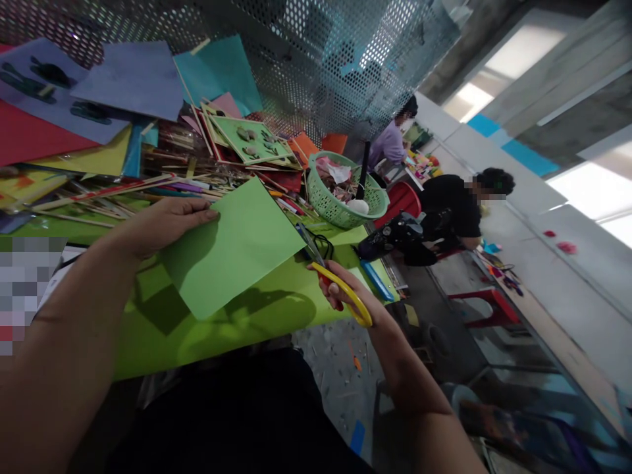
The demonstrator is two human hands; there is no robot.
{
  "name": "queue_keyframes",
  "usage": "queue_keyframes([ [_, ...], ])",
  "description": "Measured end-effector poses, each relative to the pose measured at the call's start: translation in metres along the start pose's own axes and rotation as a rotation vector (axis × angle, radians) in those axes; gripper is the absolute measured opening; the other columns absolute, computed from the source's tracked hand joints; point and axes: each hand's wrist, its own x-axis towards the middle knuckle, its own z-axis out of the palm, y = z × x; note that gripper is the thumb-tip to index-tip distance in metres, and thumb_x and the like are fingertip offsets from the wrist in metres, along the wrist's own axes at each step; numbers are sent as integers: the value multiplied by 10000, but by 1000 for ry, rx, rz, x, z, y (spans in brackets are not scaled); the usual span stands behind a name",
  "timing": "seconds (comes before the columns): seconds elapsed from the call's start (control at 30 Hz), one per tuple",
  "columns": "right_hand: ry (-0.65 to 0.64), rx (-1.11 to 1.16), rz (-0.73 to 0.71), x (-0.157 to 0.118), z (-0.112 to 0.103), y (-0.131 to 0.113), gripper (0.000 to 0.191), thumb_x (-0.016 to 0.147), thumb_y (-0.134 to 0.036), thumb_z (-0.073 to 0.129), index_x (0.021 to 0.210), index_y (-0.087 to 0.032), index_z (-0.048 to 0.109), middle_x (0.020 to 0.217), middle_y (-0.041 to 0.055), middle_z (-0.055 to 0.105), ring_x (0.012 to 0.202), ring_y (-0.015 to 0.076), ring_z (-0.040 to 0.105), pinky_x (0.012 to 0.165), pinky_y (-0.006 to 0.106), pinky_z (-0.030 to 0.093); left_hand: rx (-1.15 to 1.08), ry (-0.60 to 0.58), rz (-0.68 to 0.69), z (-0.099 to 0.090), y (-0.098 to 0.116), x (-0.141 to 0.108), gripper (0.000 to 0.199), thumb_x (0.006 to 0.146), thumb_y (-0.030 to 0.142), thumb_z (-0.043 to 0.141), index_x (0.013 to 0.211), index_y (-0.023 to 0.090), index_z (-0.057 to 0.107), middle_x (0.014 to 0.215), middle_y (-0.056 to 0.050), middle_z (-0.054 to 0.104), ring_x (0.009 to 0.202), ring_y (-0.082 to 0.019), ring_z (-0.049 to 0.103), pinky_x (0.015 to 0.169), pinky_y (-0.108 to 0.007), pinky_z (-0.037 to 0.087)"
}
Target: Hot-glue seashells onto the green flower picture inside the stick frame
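My left hand [172, 224] pinches the upper left edge of a light green sheet of paper [237, 247], thumb and fingers closed on it. The sheet is held tilted above the bright green tabletop [197, 349] and casts a shadow there. In my right hand [343, 283] is a pair of scissors [348, 293] with yellow handles, one showing red inside. Their blades point up and left, beside the sheet's right corner. Whether the blades touch the paper I cannot tell.
Coloured papers [133, 79], sticks and pens lie heaped along the back by a perforated metal screen [316, 59]. A green plastic basket [326, 197] holds odds and ends. Right of it are a blue box cutter [378, 280] and two people seated at other tables.
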Motion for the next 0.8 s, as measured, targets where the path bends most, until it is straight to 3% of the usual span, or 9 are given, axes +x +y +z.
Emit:
queue_keyframes([
  [0.17, 5, 13, 27, 0, 1, -2, 762, 783, -687, 708, 1368, -230, 536, 810, -22, 501, 564, 86, 427, 475, 242, 327, -55, -14, -5, -2, -8, 9, 462, 755, 533, 742, 1037, 166, 729, 758, -17, 745, 528, -158, 648, 448, -246, 532],
  [0.3, -19, 15, 26, 0, 3, -6, 746, 783, -708, 700, 1353, -251, 548, 799, -20, 496, 559, 88, 419, 470, 243, 320, -25, -23, -12, -2, -7, 9, 387, 765, 522, 731, 935, 175, 716, 720, -17, 723, 511, -151, 627, 435, -231, 511],
  [0.7, -1, 25, 44, 3, 3, 0, 732, 782, -667, 716, 1356, -248, 541, 812, -22, 510, 516, 72, 418, 445, 249, 298, 34, -32, -15, -5, -8, 10, 377, 805, 503, 663, 991, 179, 706, 747, -18, 720, 534, -175, 642, 440, -247, 507],
  [0.8, -4, 20, 29, 3, 3, 0, 717, 793, -667, 708, 1354, -250, 548, 814, -23, 507, 513, 69, 421, 446, 248, 301, 40, -38, 9, -4, -6, 9, 347, 797, 502, 672, 919, 178, 699, 695, -3, 697, 502, -151, 615, 412, -213, 469],
])
